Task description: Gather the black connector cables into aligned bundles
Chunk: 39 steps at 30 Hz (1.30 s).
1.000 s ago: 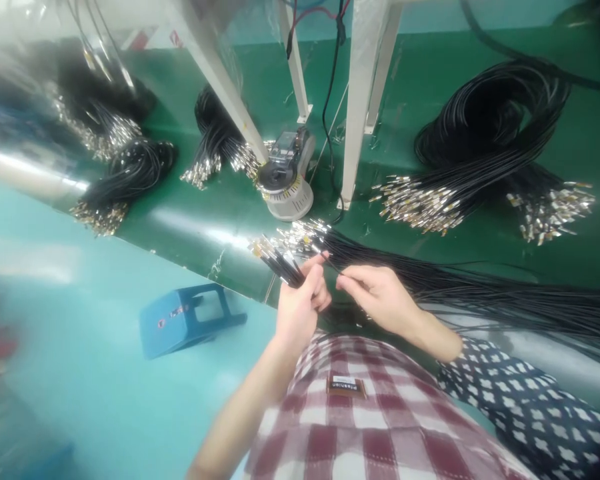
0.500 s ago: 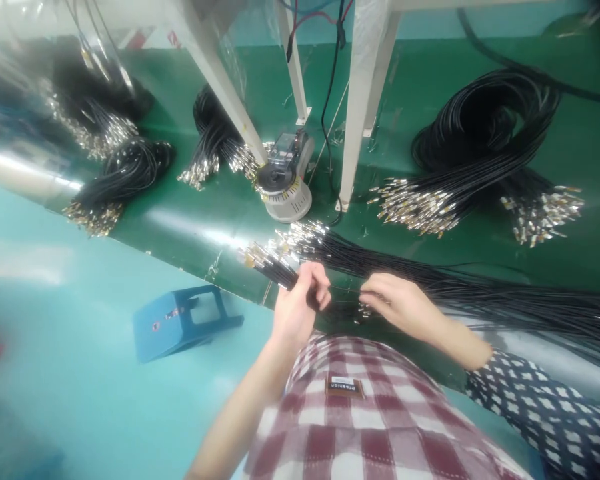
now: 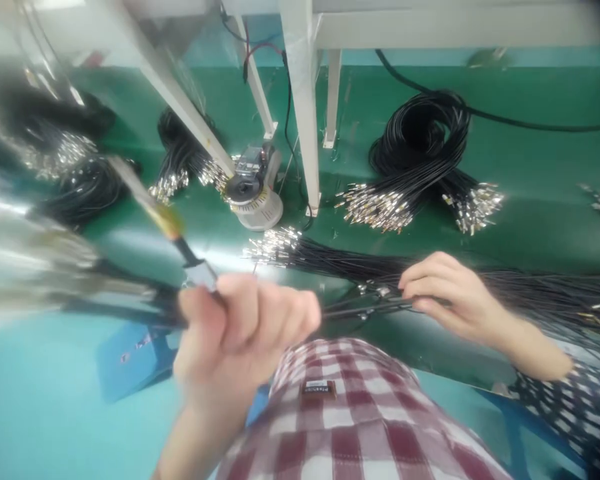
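My left hand [image 3: 240,327] is raised close to the camera, fist closed round a bunch of thin black cables [image 3: 180,250] whose metal-tipped ends stick out up and left, blurred by motion. My right hand [image 3: 447,293] rests on the long spread of black cables [image 3: 380,267] lying across the green table [image 3: 530,173], fingers curled and pinching some of the strands. The silver connector ends [image 3: 275,243] of that spread fan out left of centre.
A round tape dispenser [image 3: 255,193] stands by white frame legs [image 3: 303,120]. Coiled cable bundles with metal tips lie at back right [image 3: 420,160], back centre [image 3: 185,157] and far left [image 3: 75,180]. A blue stool [image 3: 130,353] stands on the teal floor below the table edge.
My left hand has pulled its bunch of cables up and toward the camera, away from the pile. My right hand slid right along the strands. The view shifted right.
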### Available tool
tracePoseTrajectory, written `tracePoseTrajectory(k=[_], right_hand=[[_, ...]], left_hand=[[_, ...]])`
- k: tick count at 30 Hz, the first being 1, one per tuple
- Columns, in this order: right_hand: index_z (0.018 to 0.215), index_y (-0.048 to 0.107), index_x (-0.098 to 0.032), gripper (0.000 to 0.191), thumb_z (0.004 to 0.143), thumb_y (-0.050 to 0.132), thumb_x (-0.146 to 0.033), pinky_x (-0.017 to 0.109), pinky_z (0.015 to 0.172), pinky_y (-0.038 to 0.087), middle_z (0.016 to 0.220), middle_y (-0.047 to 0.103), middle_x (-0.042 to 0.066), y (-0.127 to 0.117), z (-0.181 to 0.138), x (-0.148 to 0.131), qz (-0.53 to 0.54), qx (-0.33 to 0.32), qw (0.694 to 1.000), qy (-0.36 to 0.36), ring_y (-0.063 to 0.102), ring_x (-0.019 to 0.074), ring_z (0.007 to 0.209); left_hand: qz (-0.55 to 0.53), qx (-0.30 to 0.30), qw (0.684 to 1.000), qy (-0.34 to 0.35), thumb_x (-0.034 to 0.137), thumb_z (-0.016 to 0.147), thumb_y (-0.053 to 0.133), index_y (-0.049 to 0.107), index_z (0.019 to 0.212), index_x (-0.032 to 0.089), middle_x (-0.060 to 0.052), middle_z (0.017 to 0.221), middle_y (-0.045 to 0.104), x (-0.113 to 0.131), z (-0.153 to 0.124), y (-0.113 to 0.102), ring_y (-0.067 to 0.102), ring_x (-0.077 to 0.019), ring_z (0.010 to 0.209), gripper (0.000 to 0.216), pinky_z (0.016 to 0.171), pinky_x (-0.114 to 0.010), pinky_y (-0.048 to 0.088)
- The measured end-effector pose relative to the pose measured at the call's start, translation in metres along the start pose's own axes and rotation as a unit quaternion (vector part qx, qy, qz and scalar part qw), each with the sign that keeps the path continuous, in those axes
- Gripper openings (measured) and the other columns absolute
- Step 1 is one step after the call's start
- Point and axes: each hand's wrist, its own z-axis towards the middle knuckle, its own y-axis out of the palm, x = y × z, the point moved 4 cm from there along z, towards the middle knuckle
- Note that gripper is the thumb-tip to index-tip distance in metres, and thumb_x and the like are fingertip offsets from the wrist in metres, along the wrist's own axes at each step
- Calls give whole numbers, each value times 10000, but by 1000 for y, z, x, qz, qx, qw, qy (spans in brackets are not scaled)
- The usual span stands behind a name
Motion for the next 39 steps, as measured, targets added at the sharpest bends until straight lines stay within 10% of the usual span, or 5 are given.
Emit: tracePoseTrajectory(k=[5, 8, 14, 24, 39], right_hand=[[792, 679, -199, 249, 940, 501, -292, 268, 733, 461, 866, 691, 31, 69, 13, 46, 97, -116, 971, 187, 613, 148, 784], [848, 701, -207, 168, 878, 593, -332, 271, 693, 446, 909, 687, 34, 120, 51, 78, 33, -82, 950, 299, 613, 164, 788], [776, 686, -171, 127, 827, 646, -279, 293, 701, 438, 941, 671, 75, 182, 105, 91, 11, -67, 944, 322, 617, 187, 813], [806, 648, -169, 283, 852, 597, -444, 249, 585, 502, 701, 683, 29, 125, 42, 40, 263, -7, 925, 274, 630, 149, 624], [780, 649, -206, 205, 873, 603, -383, 284, 558, 467, 748, 671, 39, 119, -10, 12, 190, -8, 952, 239, 598, 169, 642]], left_hand=[[-26, 327, 936, -127, 315, 813, 651, 209, 471, 179, 80, 395, 150, -76, -20, -117, 151, -59, 360, 575, 416, -239, 200], [-66, 390, 906, -151, 223, 837, 598, 182, 481, 188, 82, 387, 144, -98, -33, -147, 139, -61, 353, 548, 415, -241, 191], [-97, 354, 919, -144, 368, 883, 560, 218, 474, 196, 81, 387, 157, -92, -38, -140, 170, -63, 352, 560, 418, -244, 206], [-21, 307, 945, -110, 301, 807, 683, 606, 998, 159, 79, 543, 393, -76, -9, -134, 216, -16, 377, 250, 423, -195, 215], [20, 294, 952, -84, 311, 770, 721, 702, 901, 99, 43, 551, 454, -74, -10, -116, 251, -3, 383, 249, 434, -211, 225]])
